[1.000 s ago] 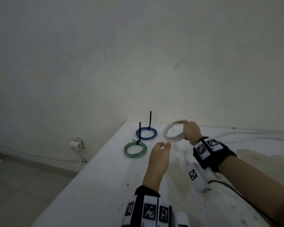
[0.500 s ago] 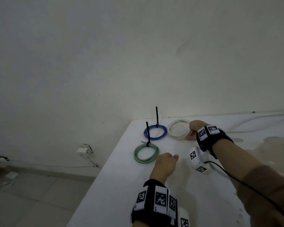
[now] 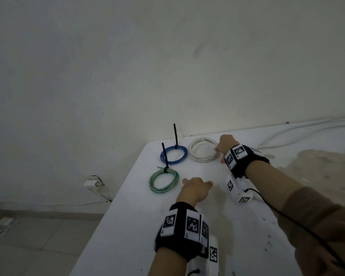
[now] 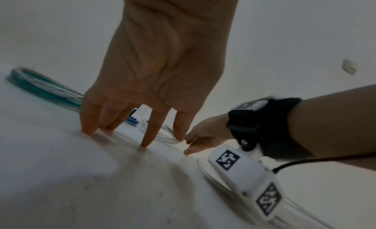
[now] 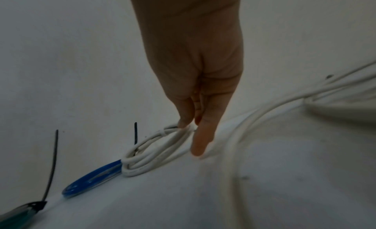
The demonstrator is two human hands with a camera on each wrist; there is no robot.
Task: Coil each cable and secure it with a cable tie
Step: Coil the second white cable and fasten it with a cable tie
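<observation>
Three coiled cables lie at the far left corner of the white table (image 3: 137, 226). The green coil (image 3: 163, 191) and the blue coil (image 3: 186, 153) each carry a black cable tie (image 3: 175, 136) that stands upright. The white coil (image 3: 191, 151) lies flat beside the blue one, bound by a white tie (image 5: 162, 132). My right hand (image 3: 216, 150) pinches the white coil's (image 5: 146, 161) right rim between thumb and finger, with one finger reaching down to the table. Just right of the green coil (image 4: 40, 86), my left hand (image 3: 197, 182) holds nothing, its straight fingertips (image 4: 146, 142) resting on the table.
Long loose white cables (image 3: 307, 130) run along the table's back right edge against the wall. The table's left edge drops to a tiled floor, where a wall socket and cords (image 3: 92, 182) sit. A stained patch (image 3: 317, 166) marks the table on the right.
My right hand has lowered the white coil from the air onto the table beside the blue coil. My left hand has dropped and set its fingertips on the table.
</observation>
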